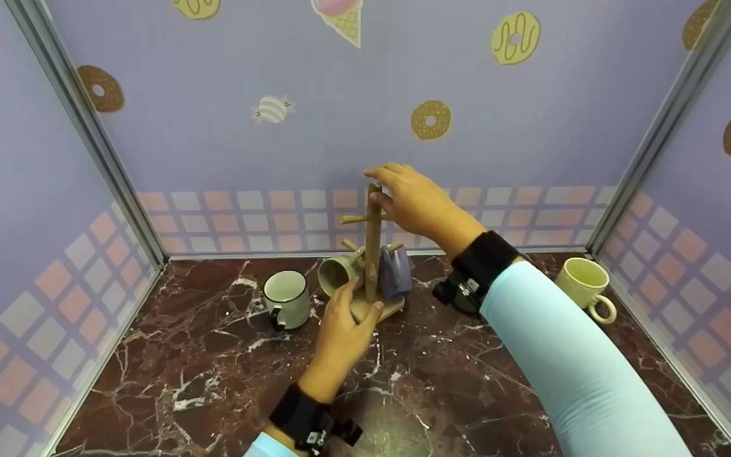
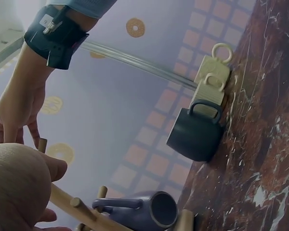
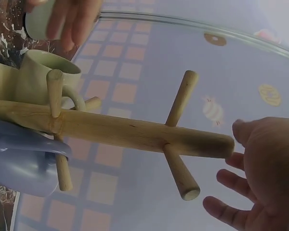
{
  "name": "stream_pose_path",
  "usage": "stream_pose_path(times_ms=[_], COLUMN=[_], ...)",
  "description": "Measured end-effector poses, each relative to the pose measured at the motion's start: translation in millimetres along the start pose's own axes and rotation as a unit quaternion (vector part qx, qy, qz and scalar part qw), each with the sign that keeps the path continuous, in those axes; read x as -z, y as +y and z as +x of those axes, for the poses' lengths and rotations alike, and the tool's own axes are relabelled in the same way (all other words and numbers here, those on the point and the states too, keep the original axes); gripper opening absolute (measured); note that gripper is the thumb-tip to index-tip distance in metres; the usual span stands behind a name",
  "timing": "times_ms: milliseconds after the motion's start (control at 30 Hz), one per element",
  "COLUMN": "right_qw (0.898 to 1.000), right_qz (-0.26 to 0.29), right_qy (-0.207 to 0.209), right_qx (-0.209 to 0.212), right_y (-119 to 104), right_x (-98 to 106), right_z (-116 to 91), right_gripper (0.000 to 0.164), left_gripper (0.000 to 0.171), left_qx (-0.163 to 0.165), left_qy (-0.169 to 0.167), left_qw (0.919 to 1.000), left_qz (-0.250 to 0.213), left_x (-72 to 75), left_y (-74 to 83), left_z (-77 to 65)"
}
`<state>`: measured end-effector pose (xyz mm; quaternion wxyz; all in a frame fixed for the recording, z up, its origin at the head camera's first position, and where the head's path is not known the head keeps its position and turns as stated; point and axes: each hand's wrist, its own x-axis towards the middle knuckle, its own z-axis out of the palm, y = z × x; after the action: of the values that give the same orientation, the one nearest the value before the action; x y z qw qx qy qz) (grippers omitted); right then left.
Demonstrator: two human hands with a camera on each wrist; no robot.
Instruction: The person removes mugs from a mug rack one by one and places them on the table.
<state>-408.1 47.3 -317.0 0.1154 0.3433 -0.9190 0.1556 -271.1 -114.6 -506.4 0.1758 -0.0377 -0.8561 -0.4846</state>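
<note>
A wooden mug tree stands upright at the back of the counter. A pale green mug hangs on its left, and a purple mug hangs by its handle on its right. My left hand is low at the base, thumb and fingers spread at its front edge. At the top of the post, my right hand has its fingers loosely spread around the tip. The right wrist view shows the thumb right by the post end, with the fingers apart.
A whitish mug with black rim and handle stands left of the tree. To the right is a yellow mug. The left wrist view shows a dark mug and pale mugs beyond it. Patterned walls enclose the marbled counter.
</note>
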Motion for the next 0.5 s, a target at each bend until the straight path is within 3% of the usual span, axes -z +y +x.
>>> stream_pose_path(times_ms=[300, 500], right_qw=[0.993, 0.989], right_qz=[0.094, 0.125], right_qy=[-0.059, -0.058], right_qx=[-0.027, -0.045], right_y=[6.4, 5.0], right_x=[-2.4, -4.6], right_z=[7.0, 9.5], right_gripper=[0.049, 0.040], left_gripper=[0.077, 0.076], left_qx=[0.020, 0.030], left_qy=[-0.023, -0.015], left_qw=[0.9995, 0.9994], left_qz=[-0.009, -0.010], left_x=[-4.8, -6.4], left_y=[0.8, 0.2], left_z=[-4.2, -3.3])
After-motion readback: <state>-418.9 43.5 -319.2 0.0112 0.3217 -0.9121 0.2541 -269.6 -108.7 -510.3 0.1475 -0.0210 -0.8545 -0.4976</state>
